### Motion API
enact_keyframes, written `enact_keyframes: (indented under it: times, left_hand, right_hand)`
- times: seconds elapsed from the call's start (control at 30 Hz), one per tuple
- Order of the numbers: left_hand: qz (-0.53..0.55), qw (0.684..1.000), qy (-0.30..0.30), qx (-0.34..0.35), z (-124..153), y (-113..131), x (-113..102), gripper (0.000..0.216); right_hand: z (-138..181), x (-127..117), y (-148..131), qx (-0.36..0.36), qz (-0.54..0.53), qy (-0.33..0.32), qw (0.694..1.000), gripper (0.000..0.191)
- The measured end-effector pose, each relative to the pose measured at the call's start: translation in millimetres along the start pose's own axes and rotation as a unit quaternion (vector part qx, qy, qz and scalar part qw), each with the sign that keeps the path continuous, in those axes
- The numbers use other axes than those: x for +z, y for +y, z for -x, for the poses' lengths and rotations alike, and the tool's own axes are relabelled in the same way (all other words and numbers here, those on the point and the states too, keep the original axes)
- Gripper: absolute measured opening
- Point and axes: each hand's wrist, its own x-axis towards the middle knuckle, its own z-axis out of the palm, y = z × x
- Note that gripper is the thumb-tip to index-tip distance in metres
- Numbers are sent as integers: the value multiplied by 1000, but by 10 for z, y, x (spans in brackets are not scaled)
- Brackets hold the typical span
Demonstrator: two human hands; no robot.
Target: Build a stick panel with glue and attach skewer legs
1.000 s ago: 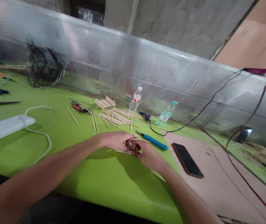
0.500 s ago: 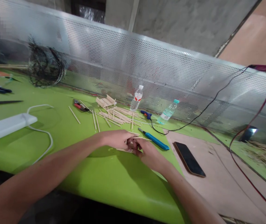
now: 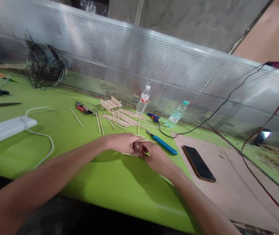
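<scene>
My left hand (image 3: pixel 124 142) and my right hand (image 3: pixel 154 156) meet over the front of the green table, closed around a small assembly of pale wooden sticks (image 3: pixel 127 153). Stick ends poke out above and below the fingers; most of the piece is hidden by them. Just beyond my right hand lies a blue utility knife (image 3: pixel 164 144). Farther back, a pile of loose wooden sticks (image 3: pixel 127 118) spreads out, with a little stick-built structure (image 3: pixel 111 103) at its left. A blue glue gun (image 3: pixel 153 117) rests to the right of the pile.
Two water bottles, one white-capped (image 3: pixel 143 99) and one green-capped (image 3: pixel 178 114), stand before the perforated metal panel (image 3: pixel 120 55). Red-handled pliers (image 3: pixel 83 108) and a white power strip (image 3: pixel 7 130) are on the left. A phone (image 3: pixel 198 163) lies right; the glue gun's black cord (image 3: pixel 212 116) runs up over the panel.
The view has shifted slightly, so the table things sit a little higher in the picture. Both hands keep their hold on the stick assembly, with only small finger movement.
</scene>
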Motion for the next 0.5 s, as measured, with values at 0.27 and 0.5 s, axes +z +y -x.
enact_keyframes:
  times: [0.27, 0.5]
  left_hand:
    - [25, 999, -22, 0, 3, 28, -9, 54]
    - [5, 999, -30, -19, 6, 60, -23, 56]
  right_hand:
    - [8, -174, 80, -19, -20, -23, 999, 20]
    - [10, -112, 118, -27, 1, -27, 999, 23]
